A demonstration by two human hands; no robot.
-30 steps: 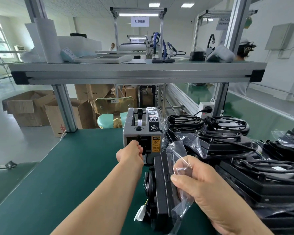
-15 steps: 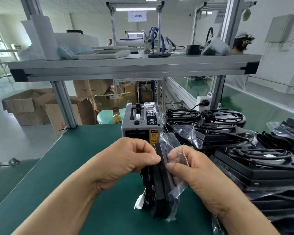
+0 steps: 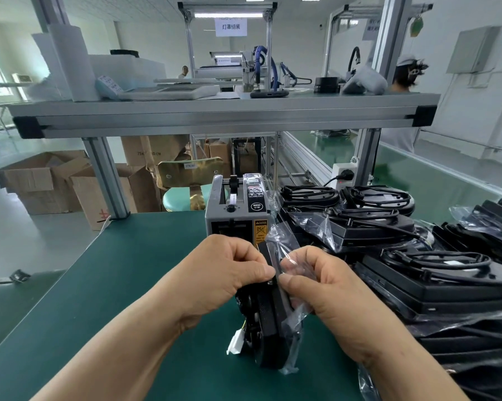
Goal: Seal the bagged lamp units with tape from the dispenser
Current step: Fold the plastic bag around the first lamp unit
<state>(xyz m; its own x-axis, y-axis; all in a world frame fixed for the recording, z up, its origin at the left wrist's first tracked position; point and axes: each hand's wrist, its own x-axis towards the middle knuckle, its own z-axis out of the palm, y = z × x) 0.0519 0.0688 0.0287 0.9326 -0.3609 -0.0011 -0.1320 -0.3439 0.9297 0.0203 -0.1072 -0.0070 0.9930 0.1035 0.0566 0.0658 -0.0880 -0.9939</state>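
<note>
Lamp unit (image 3: pixel 268 322) stands on edge in its clear bag (image 3: pixel 293 354) on the bench (image 3: pixel 99 285), right in front of me. Left hand (image 3: pixel 226 273), which was at the tape dispenser (image 3: pixel 238 215) a second ago, is back at the unit's top edge with its fingers pinching there. Opposite, right hand (image 3: pixel 328 287) pinches the folded bag flap. I judge a strip is going on, though I can't make out the tape. Dispenser sits just behind the unit; more bagged units (image 3: pixel 417 256) are piled far right.
</note>
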